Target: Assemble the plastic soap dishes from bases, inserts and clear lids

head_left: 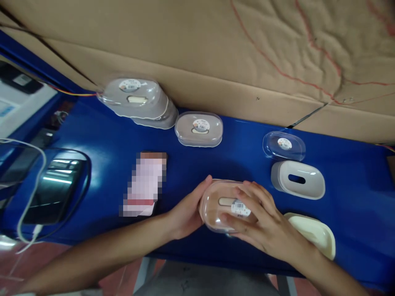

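Close to the table's front edge, my two hands hold a pinkish oval plastic box [212, 205] with a clear lid. My left hand [189, 209] wraps its left side, thumb along the edge. On the right, the fingers of my right hand [262, 222] bend over the lid and partly cover its round-edged label [240, 207]. Beneath the lid a pale oblong slot shows. Beside my right forearm lies a cream oval tray-like piece [321, 232], partly hidden. Behind it sit a white oval piece with a slot [311, 176] and a loose clear lid [271, 146].
On the blue table [247, 160], lidded boxes stand stacked [145, 88] at the back left, with another lidded box [199, 129] beside them. A phone with a blurred screen [145, 181], a dark device [58, 189] and a white cable [32, 197] lie left. Cardboard [200, 61] lines the back.
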Available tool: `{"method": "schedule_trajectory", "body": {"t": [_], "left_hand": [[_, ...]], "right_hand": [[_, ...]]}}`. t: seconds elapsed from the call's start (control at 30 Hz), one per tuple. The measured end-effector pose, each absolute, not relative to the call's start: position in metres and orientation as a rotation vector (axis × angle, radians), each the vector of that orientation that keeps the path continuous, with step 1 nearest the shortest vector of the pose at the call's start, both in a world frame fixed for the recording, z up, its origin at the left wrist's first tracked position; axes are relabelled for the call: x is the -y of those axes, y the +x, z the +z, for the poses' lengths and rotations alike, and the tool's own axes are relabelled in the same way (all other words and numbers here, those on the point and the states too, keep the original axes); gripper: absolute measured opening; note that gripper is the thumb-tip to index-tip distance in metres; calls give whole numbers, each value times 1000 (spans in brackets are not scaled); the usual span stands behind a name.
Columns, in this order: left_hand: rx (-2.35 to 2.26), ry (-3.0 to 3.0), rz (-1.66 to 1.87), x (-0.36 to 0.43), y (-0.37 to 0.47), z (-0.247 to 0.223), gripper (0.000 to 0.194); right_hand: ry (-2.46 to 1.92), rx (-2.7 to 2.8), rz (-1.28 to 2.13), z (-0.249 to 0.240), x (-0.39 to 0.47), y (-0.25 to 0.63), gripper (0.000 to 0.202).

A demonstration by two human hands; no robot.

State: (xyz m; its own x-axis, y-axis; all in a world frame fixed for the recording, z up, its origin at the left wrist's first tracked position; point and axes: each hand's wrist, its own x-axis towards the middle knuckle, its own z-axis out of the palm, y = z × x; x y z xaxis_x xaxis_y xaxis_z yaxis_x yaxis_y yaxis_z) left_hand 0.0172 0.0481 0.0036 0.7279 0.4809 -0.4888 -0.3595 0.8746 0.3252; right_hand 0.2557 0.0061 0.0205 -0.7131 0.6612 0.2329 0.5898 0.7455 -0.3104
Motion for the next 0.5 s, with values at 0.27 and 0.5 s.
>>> {"method": "schedule_trajectory", "body": {"t": [0.27, 0.5], "left_hand": [[-562, 227, 456, -46, 19, 4, 72], [-574, 210, 398, -43, 17, 2, 75]], "right_hand": [[-977, 2623, 421, 20, -6, 257, 60], [-971, 2607, 567, 25, -9, 260, 58]]}}
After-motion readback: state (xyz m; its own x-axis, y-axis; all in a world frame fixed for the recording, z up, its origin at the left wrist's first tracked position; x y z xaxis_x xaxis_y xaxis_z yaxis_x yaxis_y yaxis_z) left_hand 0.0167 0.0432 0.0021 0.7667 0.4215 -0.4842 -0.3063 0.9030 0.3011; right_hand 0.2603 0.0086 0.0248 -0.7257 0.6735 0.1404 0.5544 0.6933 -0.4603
